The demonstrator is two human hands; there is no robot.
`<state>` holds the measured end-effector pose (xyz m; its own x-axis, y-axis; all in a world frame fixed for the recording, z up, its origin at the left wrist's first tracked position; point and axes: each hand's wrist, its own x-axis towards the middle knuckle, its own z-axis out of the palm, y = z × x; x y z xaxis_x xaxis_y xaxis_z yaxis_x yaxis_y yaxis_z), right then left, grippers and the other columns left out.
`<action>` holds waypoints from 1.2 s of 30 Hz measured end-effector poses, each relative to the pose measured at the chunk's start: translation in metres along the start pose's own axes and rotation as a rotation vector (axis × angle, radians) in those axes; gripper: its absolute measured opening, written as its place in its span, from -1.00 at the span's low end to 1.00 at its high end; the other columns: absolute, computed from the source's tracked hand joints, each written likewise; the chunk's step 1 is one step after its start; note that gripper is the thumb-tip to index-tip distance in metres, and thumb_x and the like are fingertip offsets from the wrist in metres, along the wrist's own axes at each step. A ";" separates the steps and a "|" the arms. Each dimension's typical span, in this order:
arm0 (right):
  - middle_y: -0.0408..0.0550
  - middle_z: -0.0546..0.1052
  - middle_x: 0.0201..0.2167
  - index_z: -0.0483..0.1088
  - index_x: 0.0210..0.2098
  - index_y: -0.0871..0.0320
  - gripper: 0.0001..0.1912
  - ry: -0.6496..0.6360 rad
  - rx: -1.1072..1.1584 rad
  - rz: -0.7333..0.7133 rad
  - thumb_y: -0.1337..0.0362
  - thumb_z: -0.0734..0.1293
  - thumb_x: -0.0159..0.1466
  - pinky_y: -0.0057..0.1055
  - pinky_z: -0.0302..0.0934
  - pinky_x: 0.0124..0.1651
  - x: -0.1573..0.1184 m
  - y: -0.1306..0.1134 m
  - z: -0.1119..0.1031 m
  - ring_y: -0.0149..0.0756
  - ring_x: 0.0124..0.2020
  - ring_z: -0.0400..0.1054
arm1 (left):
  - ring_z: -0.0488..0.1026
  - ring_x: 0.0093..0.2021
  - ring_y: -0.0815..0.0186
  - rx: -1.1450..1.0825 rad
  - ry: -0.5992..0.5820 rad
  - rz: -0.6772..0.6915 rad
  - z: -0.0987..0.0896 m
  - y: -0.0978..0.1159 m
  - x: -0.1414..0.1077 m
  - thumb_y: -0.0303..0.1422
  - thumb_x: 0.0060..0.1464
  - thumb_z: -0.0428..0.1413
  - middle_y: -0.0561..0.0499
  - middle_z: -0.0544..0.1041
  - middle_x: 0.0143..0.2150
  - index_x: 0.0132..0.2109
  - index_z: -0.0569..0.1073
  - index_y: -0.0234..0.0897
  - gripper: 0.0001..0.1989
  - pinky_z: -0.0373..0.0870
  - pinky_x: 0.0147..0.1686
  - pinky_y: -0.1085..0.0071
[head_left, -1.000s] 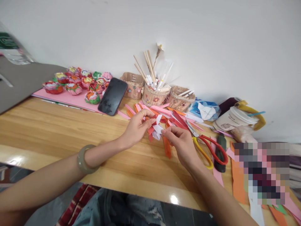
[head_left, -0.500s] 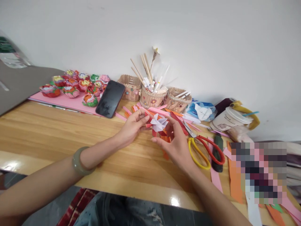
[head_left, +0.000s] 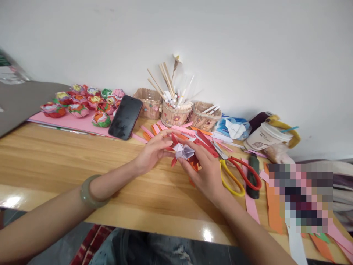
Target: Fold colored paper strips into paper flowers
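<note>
A folded paper flower (head_left: 183, 151), pale lilac in the middle with red outer petals, is held above the wooden table between both hands. My left hand (head_left: 154, 151), with a ring on one finger, grips its left side. My right hand (head_left: 205, 169) curls round the right side, thumb and fingers against the pale petals. Some red petals are hidden by my fingers. Just right of my right hand lie scissors (head_left: 239, 173) with one yellow and one red handle loop. Red, pink and orange paper strips (head_left: 149, 134) are scattered behind my hands.
Finished paper flowers (head_left: 78, 109) sit on pink sheets (head_left: 63, 123) at the left, beside a black phone (head_left: 125, 117). Decorated baskets (head_left: 176, 115) line the wall. A tissue pack (head_left: 233, 127), a lidded cup (head_left: 266, 137) and a dark-handled tool (head_left: 253, 176) stand or lie right.
My right hand has closed in on the flower, its thumb now against the pale petals. The flower has tilted, and its pale petals look drawn closer together.
</note>
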<state>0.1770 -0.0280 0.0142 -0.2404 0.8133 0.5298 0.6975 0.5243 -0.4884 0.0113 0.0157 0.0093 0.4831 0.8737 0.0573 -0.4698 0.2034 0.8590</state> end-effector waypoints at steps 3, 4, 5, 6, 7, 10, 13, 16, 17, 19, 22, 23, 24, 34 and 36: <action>-0.01 0.51 -0.32 0.28 0.08 0.11 -0.58 -0.009 0.015 0.019 0.20 0.27 0.24 -0.35 0.26 -0.29 0.001 0.001 -0.002 -0.28 -0.38 0.36 | 0.39 -0.18 0.31 0.113 -0.010 0.140 -0.001 -0.004 0.000 -0.42 -0.17 0.18 -0.03 0.39 -0.05 -0.09 0.30 -0.18 -0.57 0.42 -0.27 0.41; -0.02 0.51 -0.33 0.28 0.08 0.11 -0.58 -0.006 0.036 0.037 0.20 0.28 0.23 -0.36 0.26 -0.30 0.002 0.001 -0.003 -0.29 -0.39 0.36 | 0.38 -0.18 0.32 0.173 0.008 0.188 -0.001 -0.005 -0.001 -0.45 -0.19 0.20 -0.02 0.36 -0.02 -0.11 0.30 -0.17 -0.57 0.42 -0.28 0.43; -0.04 0.50 -0.35 0.29 0.06 0.11 -0.59 0.000 0.059 0.054 0.19 0.28 0.23 -0.37 0.26 -0.31 0.002 0.001 -0.003 -0.30 -0.41 0.35 | 0.38 -0.19 0.35 0.232 0.034 0.232 -0.001 -0.007 -0.001 -0.46 -0.20 0.22 0.00 0.33 0.01 -0.12 0.29 -0.15 -0.56 0.43 -0.30 0.45; -0.06 0.49 -0.38 0.31 0.04 0.11 -0.61 0.003 0.084 0.072 0.20 0.28 0.23 -0.39 0.26 -0.33 0.003 0.001 -0.004 -0.32 -0.43 0.34 | 0.38 -0.21 0.38 0.287 0.060 0.269 -0.001 -0.009 -0.001 -0.46 -0.20 0.24 0.01 0.30 0.05 -0.10 0.28 -0.12 -0.52 0.44 -0.33 0.47; -0.08 0.48 -0.42 0.33 0.02 0.12 -0.63 0.008 0.107 0.088 0.20 0.28 0.23 -0.41 0.25 -0.36 0.003 0.001 -0.004 -0.33 -0.45 0.33 | 0.38 -0.22 0.39 0.335 0.083 0.303 -0.001 -0.010 -0.002 -0.45 -0.20 0.26 0.01 0.25 0.10 -0.06 0.27 -0.08 -0.47 0.45 -0.35 0.47; -0.11 0.46 -0.46 0.38 -0.03 0.14 -0.67 0.023 0.164 0.122 0.21 0.29 0.23 -0.43 0.23 -0.39 0.003 0.001 -0.003 -0.37 -0.48 0.31 | 0.39 -0.15 0.33 0.476 0.092 0.380 0.000 -0.011 -0.004 -0.41 -0.17 0.27 -0.03 0.12 0.21 -0.01 0.31 -0.04 -0.46 0.49 -0.35 0.44; -0.13 0.46 -0.46 0.37 -0.01 0.12 -0.64 0.018 0.191 0.110 0.21 0.32 0.21 -0.44 0.22 -0.40 0.003 0.002 -0.002 -0.38 -0.49 0.30 | 0.33 0.03 0.18 0.605 0.094 0.421 -0.002 -0.009 -0.004 -0.37 -0.09 0.22 -0.09 0.25 0.13 -0.16 0.48 -0.16 -0.73 0.48 -0.22 0.36; -0.14 0.45 -0.47 0.36 0.01 0.12 -0.62 0.007 0.195 0.100 0.24 0.33 0.19 -0.45 0.21 -0.41 0.002 0.002 -0.001 -0.39 -0.49 0.29 | 0.26 0.12 0.14 0.661 0.131 0.451 -0.005 -0.008 -0.002 -0.35 -0.07 0.22 -0.10 0.34 0.06 -0.21 0.52 -0.18 -0.79 0.41 -0.08 0.28; -0.14 0.45 -0.47 0.37 0.00 0.12 -0.63 0.005 0.193 0.101 0.25 0.33 0.19 -0.45 0.21 -0.42 0.002 0.003 -0.001 -0.39 -0.50 0.29 | 0.26 0.13 0.15 0.672 0.139 0.453 -0.005 -0.009 -0.001 -0.35 -0.06 0.21 -0.10 0.35 0.05 -0.21 0.53 -0.18 -0.80 0.38 -0.03 0.27; -0.14 0.45 -0.49 0.39 -0.05 0.14 -0.68 0.012 0.194 0.114 0.27 0.33 0.19 -0.46 0.20 -0.43 0.002 0.003 -0.001 -0.40 -0.51 0.28 | 0.27 0.12 0.19 0.683 0.149 0.449 -0.006 -0.010 -0.001 -0.35 -0.03 0.19 -0.09 0.35 0.06 -0.17 0.52 -0.17 -0.79 0.34 0.02 0.27; -0.16 0.45 -0.53 0.43 -0.16 0.17 -0.78 0.038 0.229 0.163 0.26 0.32 0.19 -0.49 0.17 -0.48 0.003 0.003 -0.002 -0.44 -0.56 0.27 | 0.35 0.01 0.26 0.664 0.155 0.480 -0.004 -0.013 -0.004 -0.37 -0.02 0.18 -0.06 0.27 0.10 -0.07 0.43 -0.11 -0.68 0.46 -0.15 0.37; -0.17 0.44 -0.54 0.43 -0.20 0.17 -0.80 0.044 0.251 0.184 0.25 0.31 0.19 -0.50 0.16 -0.50 0.003 0.003 -0.003 -0.45 -0.57 0.26 | 0.38 -0.06 0.30 0.672 0.144 0.517 -0.003 -0.013 -0.005 -0.38 -0.04 0.20 -0.06 0.23 0.11 -0.05 0.41 -0.10 -0.65 0.50 -0.25 0.42; -0.18 0.44 -0.56 0.43 -0.23 0.18 -0.82 0.046 0.274 0.203 0.24 0.31 0.19 -0.51 0.15 -0.51 0.004 0.003 -0.003 -0.46 -0.59 0.26 | 0.40 -0.12 0.33 0.695 0.129 0.574 -0.002 -0.013 -0.006 -0.40 -0.05 0.20 -0.05 0.21 0.10 -0.06 0.40 -0.10 -0.65 0.51 -0.33 0.46; -0.18 0.45 -0.57 0.42 -0.29 0.16 -0.87 0.031 0.320 0.151 0.24 0.31 0.20 -0.54 0.16 -0.55 0.005 0.004 -0.006 -0.49 -0.61 0.27 | 0.43 -0.27 0.44 1.095 -0.012 1.022 -0.007 -0.006 -0.002 -0.53 0.06 0.10 -0.02 0.33 -0.10 -0.09 0.44 -0.19 -0.74 0.48 -0.27 0.43; -0.18 0.47 -0.54 0.42 -0.29 0.14 -0.88 0.024 0.270 0.100 0.25 0.32 0.20 -0.55 0.18 -0.53 0.004 0.006 -0.006 -0.49 -0.60 0.28 | 0.43 -0.25 0.41 1.107 -0.017 1.043 -0.007 -0.005 -0.002 -0.52 0.06 0.10 -0.01 0.36 -0.15 -0.08 0.44 -0.19 -0.74 0.47 -0.27 0.44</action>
<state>0.1840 -0.0229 0.0175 -0.1616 0.8597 0.4846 0.5109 0.4929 -0.7042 0.0075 0.0166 0.0011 0.3077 0.4065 0.8603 0.1741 -0.9129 0.3691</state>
